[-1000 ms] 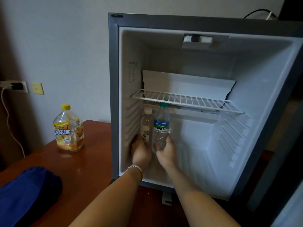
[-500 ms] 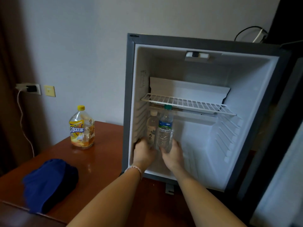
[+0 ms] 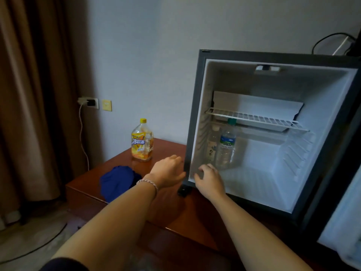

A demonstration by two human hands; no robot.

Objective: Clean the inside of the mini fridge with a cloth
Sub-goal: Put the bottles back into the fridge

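1. The mini fridge point(image 3: 195, 114) is stood on the wooden table point(image 3: 168, 210) at 3 o'clock of the view, door swung open so the white interior can be reached.
2. Two bottles are kept upright under the wire shelf point(image 3: 254, 119), in the back-left corner: a green-capped water bottle point(image 3: 226, 147) and a tea bottle point(image 3: 213, 145) just beside it at its 9 o'clock. Probably parked there to leave most of the floor free for wiping; this is a guess.
3. The right hand point(image 3: 210, 178) is held at the fridge's front-left corner, fingers loosely curled, nothing gripped; near the bottles, not touching them.
4. The left hand point(image 3: 169, 171) is outside the fridge, just beside its frame, fingers relaxed and empty.
5. The blue cloth point(image 3: 117, 180) is left bunched on the table at 9 o'clock of the left hand, untouched; wiping is judged not yet begun.
6. An orange iced-tea bottle point(image 3: 142, 141) is stood on the table at 12 o'clock of the cloth, clear of the fridge.
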